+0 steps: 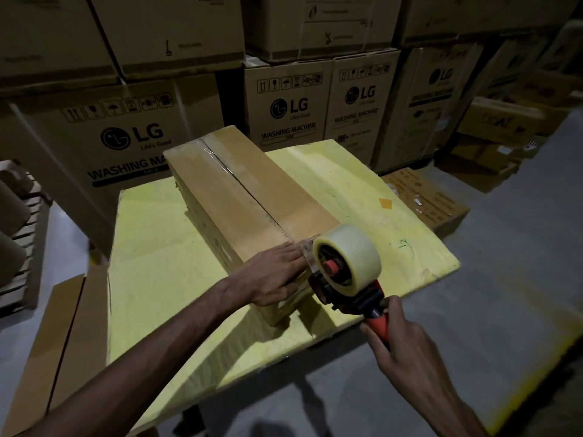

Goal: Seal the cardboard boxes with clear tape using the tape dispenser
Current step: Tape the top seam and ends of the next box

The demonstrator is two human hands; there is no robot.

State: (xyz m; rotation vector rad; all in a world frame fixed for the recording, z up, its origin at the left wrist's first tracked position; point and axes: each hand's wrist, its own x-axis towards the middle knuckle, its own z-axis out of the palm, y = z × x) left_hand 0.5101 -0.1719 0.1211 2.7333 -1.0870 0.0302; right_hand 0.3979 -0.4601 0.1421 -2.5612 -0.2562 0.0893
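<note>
Dim light leaves much hard to read. The room's far right side is murky, and the print on the stacked brown LG washing-machine cartons (290, 111) blurs toward the edges. My forearms are cut off by the bottom of the view. My left hand (277, 275) covers the near top edge of the long brown cardboard box (246, 197), so I cannot see where the tape strip ends beneath it. The cutting edge of the red-handled tape dispenser (344, 294) is hidden behind its roll of clear tape (353, 257). The lower end of the handle is lost inside my right hand (400, 345), whose fingers are wrapped round it.

The box is plain, with a dark centre seam along its whole top. A glossy clear strip glints over that seam, most plainly at the far end. The box lies on the pale yellow work surface (176, 263), its long axis running away from me and slanting left. My left hand lies flat, fingers straight and together, pressing on the near end. The dispenser sits just off that end, roll uppermost beside my left fingertips, handle pointing down and right toward me. A flat brown cardboard sheet (63, 326) lies to the left
</note>
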